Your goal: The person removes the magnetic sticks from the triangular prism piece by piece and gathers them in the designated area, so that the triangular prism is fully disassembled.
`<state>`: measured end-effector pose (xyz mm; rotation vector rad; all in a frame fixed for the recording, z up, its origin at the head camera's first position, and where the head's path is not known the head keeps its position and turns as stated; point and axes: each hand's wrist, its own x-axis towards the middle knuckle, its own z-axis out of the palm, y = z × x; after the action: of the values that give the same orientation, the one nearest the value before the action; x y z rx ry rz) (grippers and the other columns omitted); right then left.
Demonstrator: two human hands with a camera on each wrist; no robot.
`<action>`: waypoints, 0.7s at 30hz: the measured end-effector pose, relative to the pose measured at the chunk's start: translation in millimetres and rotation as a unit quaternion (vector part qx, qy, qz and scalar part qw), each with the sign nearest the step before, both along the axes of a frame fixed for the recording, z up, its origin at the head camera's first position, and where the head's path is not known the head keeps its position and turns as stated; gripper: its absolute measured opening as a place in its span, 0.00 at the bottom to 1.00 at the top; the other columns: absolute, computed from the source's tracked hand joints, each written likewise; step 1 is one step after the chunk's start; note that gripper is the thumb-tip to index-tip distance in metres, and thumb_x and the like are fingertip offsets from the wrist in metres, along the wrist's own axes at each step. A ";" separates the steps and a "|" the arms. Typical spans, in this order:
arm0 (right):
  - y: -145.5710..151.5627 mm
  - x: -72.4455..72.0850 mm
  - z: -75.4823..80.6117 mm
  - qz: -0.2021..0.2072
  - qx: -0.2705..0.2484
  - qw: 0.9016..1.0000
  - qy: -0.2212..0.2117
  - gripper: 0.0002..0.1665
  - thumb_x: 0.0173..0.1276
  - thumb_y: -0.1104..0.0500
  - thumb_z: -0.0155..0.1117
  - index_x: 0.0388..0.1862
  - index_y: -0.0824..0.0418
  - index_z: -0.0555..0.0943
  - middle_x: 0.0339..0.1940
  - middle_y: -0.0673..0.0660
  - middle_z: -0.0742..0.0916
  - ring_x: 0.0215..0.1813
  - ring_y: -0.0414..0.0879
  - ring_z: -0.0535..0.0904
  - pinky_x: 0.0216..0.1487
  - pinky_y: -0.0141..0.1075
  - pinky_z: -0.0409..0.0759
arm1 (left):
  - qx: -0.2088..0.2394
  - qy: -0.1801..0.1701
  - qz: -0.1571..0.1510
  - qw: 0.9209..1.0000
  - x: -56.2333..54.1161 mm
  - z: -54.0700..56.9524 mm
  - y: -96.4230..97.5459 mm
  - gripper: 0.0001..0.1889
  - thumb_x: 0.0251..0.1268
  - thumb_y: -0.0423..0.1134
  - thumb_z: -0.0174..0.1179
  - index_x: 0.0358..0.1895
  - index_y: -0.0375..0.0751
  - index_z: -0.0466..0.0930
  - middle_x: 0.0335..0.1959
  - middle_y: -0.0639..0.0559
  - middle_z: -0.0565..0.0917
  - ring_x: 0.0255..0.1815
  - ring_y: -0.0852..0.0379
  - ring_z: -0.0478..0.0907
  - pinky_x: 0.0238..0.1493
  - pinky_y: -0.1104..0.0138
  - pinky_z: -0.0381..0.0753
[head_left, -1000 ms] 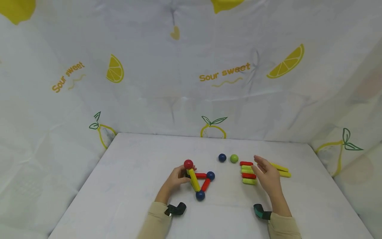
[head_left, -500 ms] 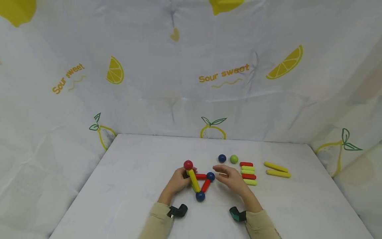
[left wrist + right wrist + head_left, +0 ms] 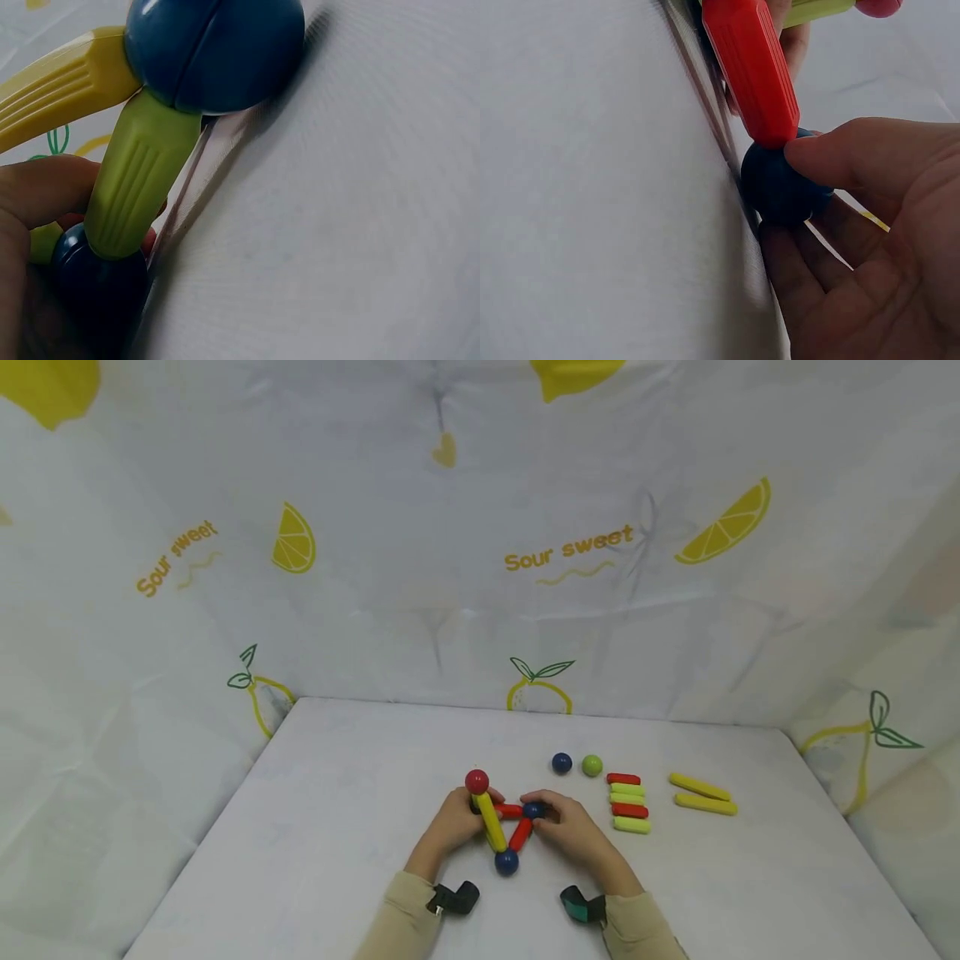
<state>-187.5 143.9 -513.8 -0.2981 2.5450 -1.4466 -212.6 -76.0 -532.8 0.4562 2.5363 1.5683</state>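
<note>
A magnetic ball-and-rod frame stands on the table, with a triangular base. A yellow rod (image 3: 491,823) slants up from the near blue ball (image 3: 507,862) to a red ball (image 3: 477,782) on top. My left hand (image 3: 453,823) holds the frame at its left corner; in the left wrist view the thumb lies by a dark blue ball (image 3: 101,289) under a green rod (image 3: 139,176). My right hand (image 3: 576,837) grips the right blue ball (image 3: 780,180), thumb on one side and fingers on the other, where a red rod (image 3: 754,71) joins it.
Behind the frame lie a loose blue ball (image 3: 562,763) and a green ball (image 3: 592,766). To the right are short red and green rods in a column, one of them a red rod (image 3: 630,811). Farther right rest two longer yellow rods (image 3: 706,804). A printed cloth hangs behind the table.
My right hand has come left from above the short rods to the frame and taken hold of its right blue ball. My left hand has stayed on the left corner.
</note>
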 end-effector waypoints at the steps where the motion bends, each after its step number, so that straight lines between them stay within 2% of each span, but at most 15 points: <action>1: 0.1 0.7 -0.3 0.003 -0.001 1.000 0.004 0.20 0.65 0.64 0.59 0.54 0.48 0.79 0.58 0.53 0.81 0.60 0.51 0.74 0.65 0.54 0.70 | 0.000 -0.002 0.000 1.000 0.5 0.2 -0.1 0.08 0.56 0.40 0.64 0.40 0.50 0.84 0.36 0.57 0.84 0.35 0.59 0.75 0.42 0.66 0.76; 4: 0.4 1.5 -1.1 0.010 0.009 0.999 0.030 0.19 0.65 0.64 0.60 0.54 0.49 0.78 0.57 0.52 0.81 0.58 0.49 0.74 0.64 0.52 0.72 | 0.006 -0.012 -0.001 1.000 0.7 0.1 -0.8 0.07 0.57 0.40 0.64 0.39 0.51 0.84 0.35 0.57 0.83 0.34 0.58 0.75 0.41 0.66 0.75; 10: -0.1 1.7 -2.6 0.011 0.029 0.997 0.075 0.19 0.64 0.64 0.62 0.53 0.51 0.78 0.54 0.49 0.82 0.53 0.45 0.74 0.61 0.49 0.75 | 0.015 -0.016 -0.008 1.000 -0.1 -2.5 -2.4 0.07 0.59 0.41 0.64 0.40 0.51 0.84 0.36 0.57 0.83 0.36 0.57 0.75 0.44 0.64 0.75; 18: -1.9 2.3 -3.3 -0.002 0.041 0.996 0.080 0.18 0.60 0.64 0.63 0.49 0.50 0.78 0.51 0.48 0.81 0.50 0.44 0.73 0.59 0.45 0.76 | 0.010 -0.009 -0.015 1.000 0.0 -2.5 -2.4 0.06 0.59 0.41 0.64 0.40 0.51 0.84 0.36 0.58 0.83 0.36 0.58 0.75 0.45 0.64 0.74; 21: -0.8 1.0 -2.7 -0.014 0.048 0.996 0.079 0.18 0.58 0.64 0.62 0.47 0.49 0.78 0.49 0.48 0.80 0.50 0.44 0.73 0.59 0.45 0.76 | 0.009 -0.014 -0.006 1.000 -0.4 -1.3 -1.9 0.06 0.59 0.38 0.63 0.40 0.51 0.83 0.35 0.57 0.82 0.36 0.57 0.75 0.44 0.64 0.76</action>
<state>-186.5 143.2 -516.6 -0.3760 2.7444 -1.3555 -213.1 -77.9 -534.1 0.4480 2.4944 1.5841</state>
